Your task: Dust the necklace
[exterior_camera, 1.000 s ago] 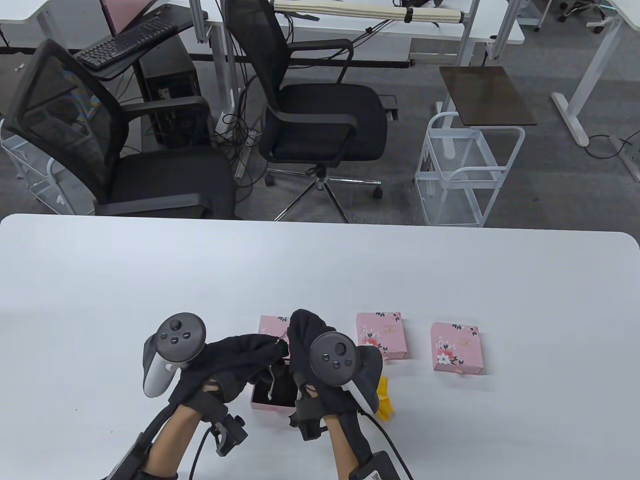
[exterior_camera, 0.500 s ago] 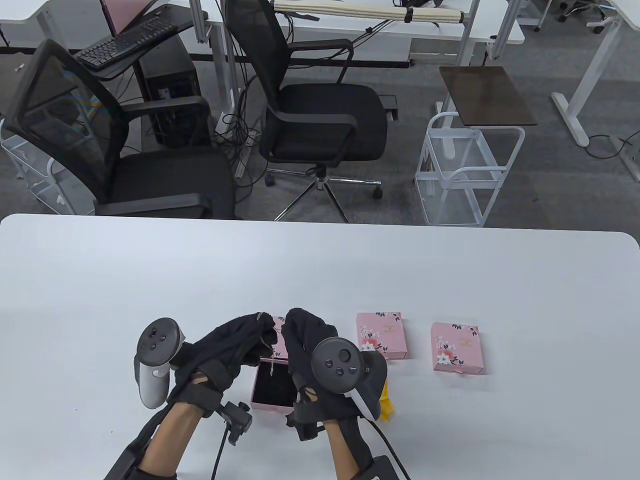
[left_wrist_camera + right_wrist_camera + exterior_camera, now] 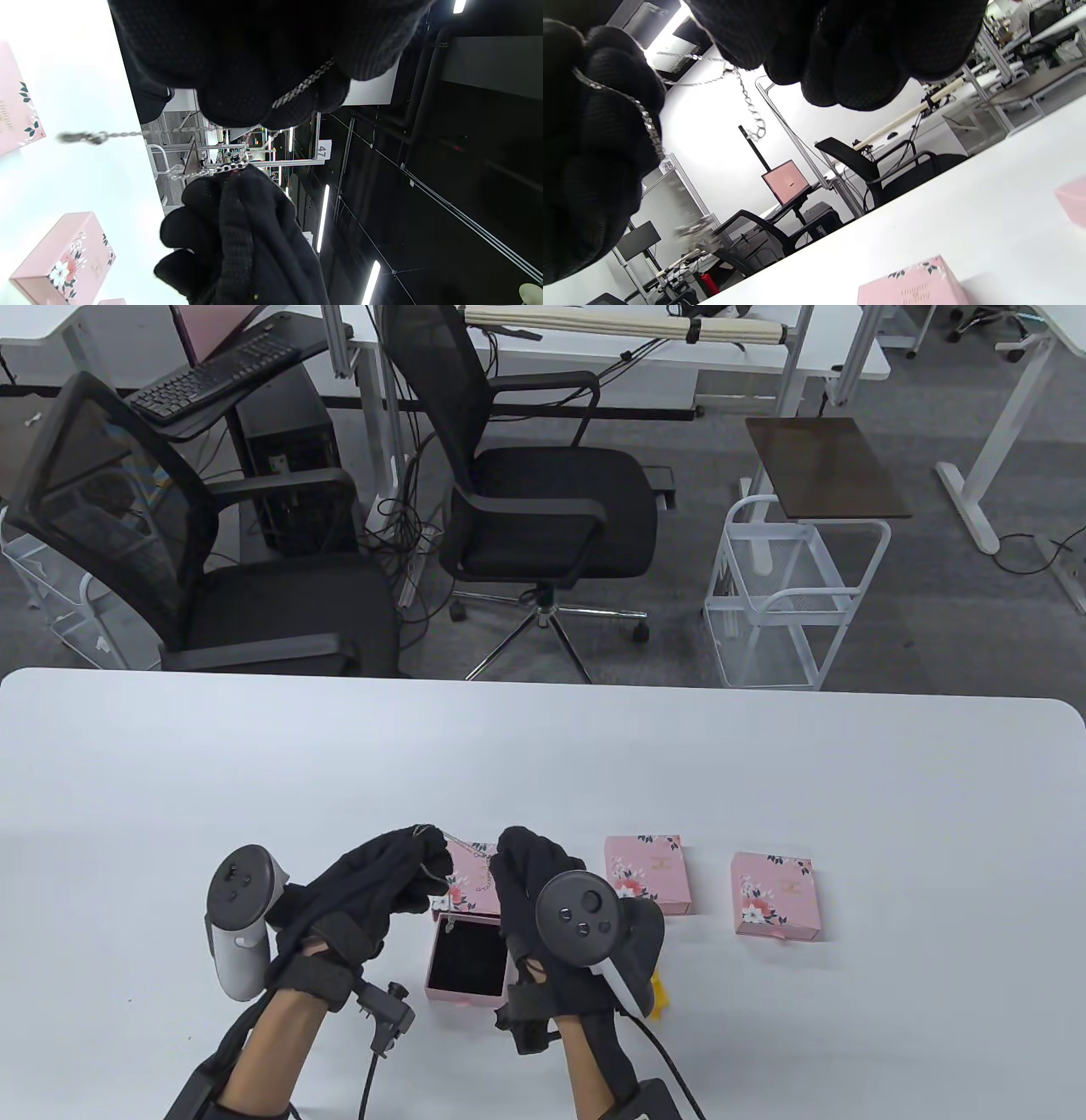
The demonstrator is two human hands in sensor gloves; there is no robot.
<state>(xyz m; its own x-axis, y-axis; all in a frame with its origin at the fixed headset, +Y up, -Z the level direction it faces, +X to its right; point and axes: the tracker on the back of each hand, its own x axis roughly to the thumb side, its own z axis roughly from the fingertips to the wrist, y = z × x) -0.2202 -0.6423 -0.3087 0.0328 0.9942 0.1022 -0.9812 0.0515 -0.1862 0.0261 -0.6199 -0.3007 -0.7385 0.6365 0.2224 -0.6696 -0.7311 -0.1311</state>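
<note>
Left hand (image 3: 386,878) and right hand (image 3: 530,882), fingers curled pinching a silver necklace (image 3: 462,850) between them, above the open pink box (image 3: 467,959), near the table's (image 3: 764,780) front edge.

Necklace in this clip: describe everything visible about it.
The necklace is a thin silver-looking chain of small links, lifted clear of the open box. It is strung between both gloved hands: the left hand grips one stretch across its fingers, the right hand pinches another. A loose end with a small clasp dangles free. No pendant is discernible.

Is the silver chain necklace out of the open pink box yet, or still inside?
Out. The silver chain necklace is stretched between both hands, left hand and right hand, above the open pink box, whose black lining looks bare.
</note>
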